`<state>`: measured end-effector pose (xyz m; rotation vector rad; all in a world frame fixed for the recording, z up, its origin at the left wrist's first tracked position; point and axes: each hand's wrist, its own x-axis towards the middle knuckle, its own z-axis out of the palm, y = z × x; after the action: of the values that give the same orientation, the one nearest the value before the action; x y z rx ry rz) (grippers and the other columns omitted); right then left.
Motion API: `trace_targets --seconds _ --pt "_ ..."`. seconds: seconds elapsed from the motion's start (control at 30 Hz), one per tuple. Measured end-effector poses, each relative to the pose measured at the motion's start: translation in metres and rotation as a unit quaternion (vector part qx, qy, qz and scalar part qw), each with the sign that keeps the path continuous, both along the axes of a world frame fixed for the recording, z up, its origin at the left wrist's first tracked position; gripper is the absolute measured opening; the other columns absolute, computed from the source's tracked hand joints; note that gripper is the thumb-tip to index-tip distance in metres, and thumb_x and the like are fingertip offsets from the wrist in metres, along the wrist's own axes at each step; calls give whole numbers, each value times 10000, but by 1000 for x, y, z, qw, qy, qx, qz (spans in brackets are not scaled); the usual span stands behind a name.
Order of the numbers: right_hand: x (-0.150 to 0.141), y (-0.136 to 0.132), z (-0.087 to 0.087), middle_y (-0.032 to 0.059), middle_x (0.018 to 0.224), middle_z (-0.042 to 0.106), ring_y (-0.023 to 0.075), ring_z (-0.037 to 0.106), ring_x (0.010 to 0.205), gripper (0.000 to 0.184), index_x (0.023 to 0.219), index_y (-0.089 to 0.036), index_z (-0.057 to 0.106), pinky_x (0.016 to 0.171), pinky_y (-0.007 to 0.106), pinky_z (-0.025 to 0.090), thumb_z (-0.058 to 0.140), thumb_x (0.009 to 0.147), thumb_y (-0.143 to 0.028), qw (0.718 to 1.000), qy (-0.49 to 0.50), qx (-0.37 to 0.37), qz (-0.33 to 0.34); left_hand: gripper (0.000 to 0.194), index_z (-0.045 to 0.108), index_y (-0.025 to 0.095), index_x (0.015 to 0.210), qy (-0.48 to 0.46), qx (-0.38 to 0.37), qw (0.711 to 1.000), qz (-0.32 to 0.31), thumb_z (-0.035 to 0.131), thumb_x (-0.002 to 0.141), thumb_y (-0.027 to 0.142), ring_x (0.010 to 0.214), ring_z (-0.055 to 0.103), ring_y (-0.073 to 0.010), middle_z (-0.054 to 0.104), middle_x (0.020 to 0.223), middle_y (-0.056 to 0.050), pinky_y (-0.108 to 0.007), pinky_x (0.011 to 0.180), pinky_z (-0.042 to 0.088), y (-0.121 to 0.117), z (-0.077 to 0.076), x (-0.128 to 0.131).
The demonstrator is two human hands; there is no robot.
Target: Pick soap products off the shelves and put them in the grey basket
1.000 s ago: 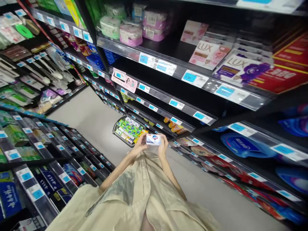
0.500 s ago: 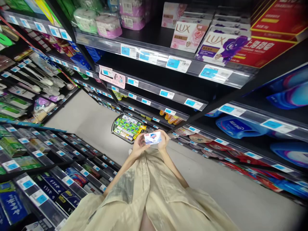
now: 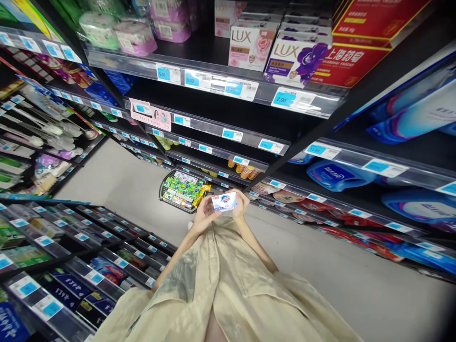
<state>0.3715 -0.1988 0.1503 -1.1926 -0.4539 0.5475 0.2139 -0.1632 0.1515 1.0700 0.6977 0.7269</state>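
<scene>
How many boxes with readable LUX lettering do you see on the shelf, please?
2: the pink rose box and, to its right, the purple-flower box. More boxes stand behind them, partly hidden.

both forearms forward, left hand (image 3: 204, 213) and right hand (image 3: 241, 204) curled inward.

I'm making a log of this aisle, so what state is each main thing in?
White box: looks closed, held between both hands
Left hand: on the box
Right hand: on the box
Basket: on the floor, filled with packs
LUX boxes: lined up on the shelf
Red boxes: stacked
</scene>
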Motion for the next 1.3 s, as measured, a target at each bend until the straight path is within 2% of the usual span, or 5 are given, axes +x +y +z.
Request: trace_targets --seconds 0.37,0.5,0.63,0.97,1.3 --pt "3 -1 -4 82 787 760 245 693 724 394 782 -191 741 704 370 524 513 955 -461 998 -60 3 27 681 584 245 1347 80 118 990 23 905 778 436 1260 628 -311 593 1457 -158 -420 958 564 -4 4 -2" --pt "4 -7 -4 75 788 735 227 671 714 418 787 -193 732 689 349 504 506 1006 -467 991 -124 -5 57 625 628 247 1365 202 345 915 47 874 803 364 1374 554 -350 607 1450 -153 -542 1135 468 -4 15 -2" --pt "1 -12 -7 66 799 726 213 669 719 418 836 -203 741 682 327 514 491 1045 -465 976 -200 -9 88 585 662 257 1380 261 417 870 8 826 819 286 1249 634 -342 706 1328 -126 -565 1105 497 -6 18 2" --pt "-8 -8 -3 116 1372 718 328 727 1141 481 1342 -319 720 956 482 604 489 1039 -612 992 -92 -31 85 557 745 376 1320 228 305 918 110 845 772 365 1352 620 -408 715 1390 -96 -623 1173 479 16 27 3" --pt "-11 -16 -4 88 874 763 264 710 750 535 922 -242 787 629 356 561 536 989 -709 983 -77 -58 157 805 656 304 1371 -95 34 986 135 904 665 599 1262 692 -365 767 1250 -113 -506 1057 588 55 65 -7"
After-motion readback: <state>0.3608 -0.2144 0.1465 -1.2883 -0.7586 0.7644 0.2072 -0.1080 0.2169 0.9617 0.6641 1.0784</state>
